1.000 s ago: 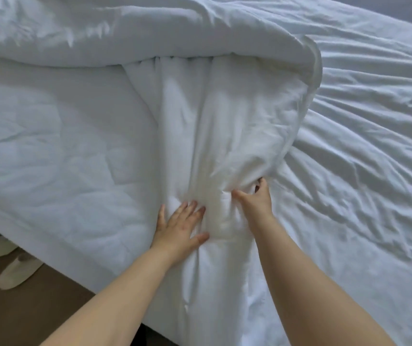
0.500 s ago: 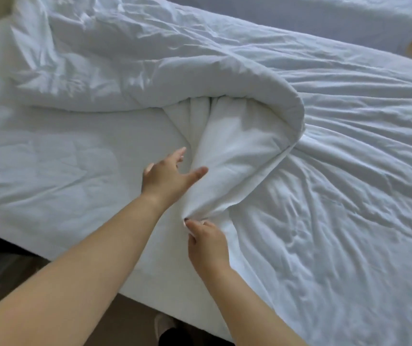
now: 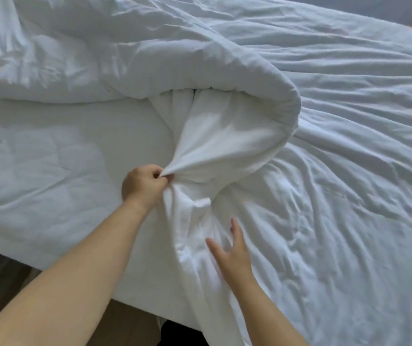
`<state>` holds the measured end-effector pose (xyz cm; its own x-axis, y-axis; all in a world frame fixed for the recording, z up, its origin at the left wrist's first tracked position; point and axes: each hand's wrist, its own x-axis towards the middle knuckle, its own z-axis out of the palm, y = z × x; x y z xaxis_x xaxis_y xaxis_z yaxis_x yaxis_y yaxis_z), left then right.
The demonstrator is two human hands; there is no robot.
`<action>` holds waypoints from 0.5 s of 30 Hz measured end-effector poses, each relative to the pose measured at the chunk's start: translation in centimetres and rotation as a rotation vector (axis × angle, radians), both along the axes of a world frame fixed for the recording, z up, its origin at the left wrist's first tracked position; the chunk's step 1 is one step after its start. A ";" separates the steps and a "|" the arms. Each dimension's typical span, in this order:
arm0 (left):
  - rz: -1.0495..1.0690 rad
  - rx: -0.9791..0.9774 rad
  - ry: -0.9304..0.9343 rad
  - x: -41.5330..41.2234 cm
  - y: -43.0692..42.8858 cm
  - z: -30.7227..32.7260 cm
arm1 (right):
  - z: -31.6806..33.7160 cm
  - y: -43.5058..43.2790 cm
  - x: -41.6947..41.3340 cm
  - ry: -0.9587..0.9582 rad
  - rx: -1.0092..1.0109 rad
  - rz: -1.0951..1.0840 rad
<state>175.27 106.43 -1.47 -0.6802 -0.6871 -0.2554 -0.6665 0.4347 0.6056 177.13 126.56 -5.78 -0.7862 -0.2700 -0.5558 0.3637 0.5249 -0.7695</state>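
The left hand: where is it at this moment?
In the head view the left hand sits centre-left, gripping a bunched fold of the thick white duvet, above and left of the right hand.

Matt white cloth duvet [image 3: 224,136], creased; mattress cover [image 3: 50,158] quilted cloth.

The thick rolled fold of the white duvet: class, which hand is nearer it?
Left. The left hand pinches cloth just below the fold; the right hand lies open farther down.
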 end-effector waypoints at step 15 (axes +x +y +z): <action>0.454 0.210 -0.173 19.2 -4.8 -4.0 | 0.2 -12.3 -5.1 0.006 -0.043 -0.736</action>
